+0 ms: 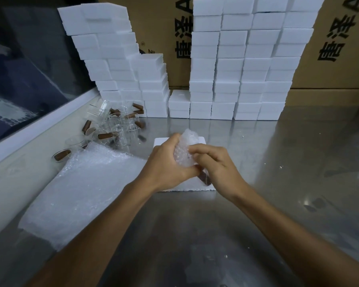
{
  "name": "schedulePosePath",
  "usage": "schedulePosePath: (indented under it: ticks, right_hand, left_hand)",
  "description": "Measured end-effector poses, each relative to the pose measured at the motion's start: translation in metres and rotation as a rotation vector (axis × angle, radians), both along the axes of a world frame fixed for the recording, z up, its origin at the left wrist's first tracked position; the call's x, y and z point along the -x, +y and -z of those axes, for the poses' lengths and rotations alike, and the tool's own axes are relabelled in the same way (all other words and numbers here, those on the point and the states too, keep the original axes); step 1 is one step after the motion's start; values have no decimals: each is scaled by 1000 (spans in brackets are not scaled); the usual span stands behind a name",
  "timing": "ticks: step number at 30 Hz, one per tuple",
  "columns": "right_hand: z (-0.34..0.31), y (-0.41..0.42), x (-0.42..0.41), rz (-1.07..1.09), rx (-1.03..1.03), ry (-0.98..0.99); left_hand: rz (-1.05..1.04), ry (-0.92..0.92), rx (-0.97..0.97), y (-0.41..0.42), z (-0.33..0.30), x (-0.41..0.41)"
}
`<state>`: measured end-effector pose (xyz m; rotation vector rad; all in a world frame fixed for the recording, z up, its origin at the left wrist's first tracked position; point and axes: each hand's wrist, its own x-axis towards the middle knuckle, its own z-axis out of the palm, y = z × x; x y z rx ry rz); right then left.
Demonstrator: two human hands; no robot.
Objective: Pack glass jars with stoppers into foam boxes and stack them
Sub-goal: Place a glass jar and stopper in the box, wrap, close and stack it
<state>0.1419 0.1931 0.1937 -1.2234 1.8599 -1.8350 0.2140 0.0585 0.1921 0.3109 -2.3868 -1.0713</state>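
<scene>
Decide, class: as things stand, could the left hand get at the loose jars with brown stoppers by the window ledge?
Probably not straight away. The left hand and right hand both grip a bubble-wrapped jar over the foam box. The loose jars lie unobstructed to its left, so freeing the hand is what remains.

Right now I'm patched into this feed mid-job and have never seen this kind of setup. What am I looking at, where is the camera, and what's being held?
There is no machine here: one camera worn on a person's head looks down at their two bare hands. The left hand and right hand both have a grip on a bubble-wrapped bundle; a brown stopper pokes out below. Under them lies a flat foam piece on the metal table. To the left sit a bubble wrap sheet and loose glass jars with stoppers. Stacked foam boxes line the back.
</scene>
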Motion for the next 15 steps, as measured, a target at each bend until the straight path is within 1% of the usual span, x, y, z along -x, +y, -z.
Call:
schedulePosePath:
  ticks: [3,6,9,12,15]
  right_hand:
    - [4,-1,-6,-59,-78,108]
    - [8,-4,-8,-56,-87,181]
    - [12,-9,-10,27,-64,301]
    - [16,-12,-12,130,-20,309]
    - [20,-15,-14,220,27,311]
  left_hand:
    - [29,-2,84,-1,-2,0]
    - [42,5,150,-2,-3,-1]
    - [46,57,151,-2,-2,0]
    - [34,95,128,-3,-2,0]
    - [5,93,106,-3,0,0]
